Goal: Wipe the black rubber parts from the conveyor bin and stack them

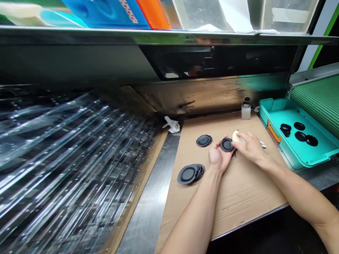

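On the palm of my left hand [216, 157] lies a round black plastic disc [226, 144] with a raised ring, its edge held by the fingers. My right hand [250, 147] pinches a cream-coloured soft pad or wad [237, 137] right beside the disc; whether the pad touches it I cannot tell. Left of my hands, an overlapping row of similar black discs [187, 174] rests on the cardboard sheet [238, 197]. A smaller group of discs [203, 140] lies farther back. Some small white thing [262, 144] shows partly behind my right hand.
At right stands a turquoise tray [293, 155] with several black parts [300, 136], beside a green conveyor belt [320, 97]. A small bottle [246, 112] and a crumpled white cloth [172, 125] are at the back. Stacked clear plastic trays [74, 173] fill the left. A metal shelf [159, 37] crosses above.
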`<action>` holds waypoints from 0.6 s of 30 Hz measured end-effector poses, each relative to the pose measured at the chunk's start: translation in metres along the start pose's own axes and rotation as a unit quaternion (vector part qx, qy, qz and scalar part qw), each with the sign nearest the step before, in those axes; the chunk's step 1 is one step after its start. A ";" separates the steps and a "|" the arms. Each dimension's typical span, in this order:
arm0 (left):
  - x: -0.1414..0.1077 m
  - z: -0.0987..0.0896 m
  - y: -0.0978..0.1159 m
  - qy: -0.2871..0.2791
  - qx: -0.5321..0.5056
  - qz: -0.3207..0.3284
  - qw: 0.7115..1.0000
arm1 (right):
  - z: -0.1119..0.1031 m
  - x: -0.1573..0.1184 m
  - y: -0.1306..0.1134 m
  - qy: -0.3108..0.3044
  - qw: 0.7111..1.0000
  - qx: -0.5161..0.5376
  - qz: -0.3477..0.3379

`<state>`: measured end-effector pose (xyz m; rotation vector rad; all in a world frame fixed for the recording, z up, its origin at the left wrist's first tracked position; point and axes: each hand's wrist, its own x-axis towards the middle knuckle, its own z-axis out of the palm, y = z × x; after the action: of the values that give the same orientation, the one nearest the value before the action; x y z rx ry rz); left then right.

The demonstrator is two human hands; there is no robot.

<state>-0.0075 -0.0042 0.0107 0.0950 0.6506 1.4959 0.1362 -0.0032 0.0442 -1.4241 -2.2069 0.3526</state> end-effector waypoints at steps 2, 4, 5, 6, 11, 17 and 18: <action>-0.004 0.002 -0.007 -0.010 0.026 0.008 1.000 | 0.016 -0.004 -0.010 -0.003 1.000 0.003 0.016; -0.006 0.002 -0.008 -0.017 0.045 -0.003 0.999 | 0.027 -0.008 -0.016 -0.028 0.999 0.010 -0.021; -0.007 0.002 -0.006 -0.019 0.051 -0.010 0.998 | 0.030 -0.009 -0.017 -0.036 0.998 0.009 -0.046; -0.006 0.001 -0.003 -0.021 0.055 -0.016 0.998 | 0.031 -0.009 -0.016 -0.041 0.997 -0.001 -0.063; 0.000 -0.006 0.008 -0.016 0.089 -0.003 0.996 | 0.021 0.002 0.007 -0.032 0.994 -0.105 0.000; -0.010 -0.002 0.010 -0.021 0.204 0.193 0.960 | 0.022 0.001 0.019 -0.033 0.990 -0.138 0.017; -0.016 0.001 0.009 -0.021 0.231 0.251 0.940 | 0.023 0.000 0.019 -0.036 0.990 -0.139 0.011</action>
<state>-0.0136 -0.0180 0.0213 0.6972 0.9830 1.7905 0.1388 0.0059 0.0156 -1.6026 -2.3728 0.1079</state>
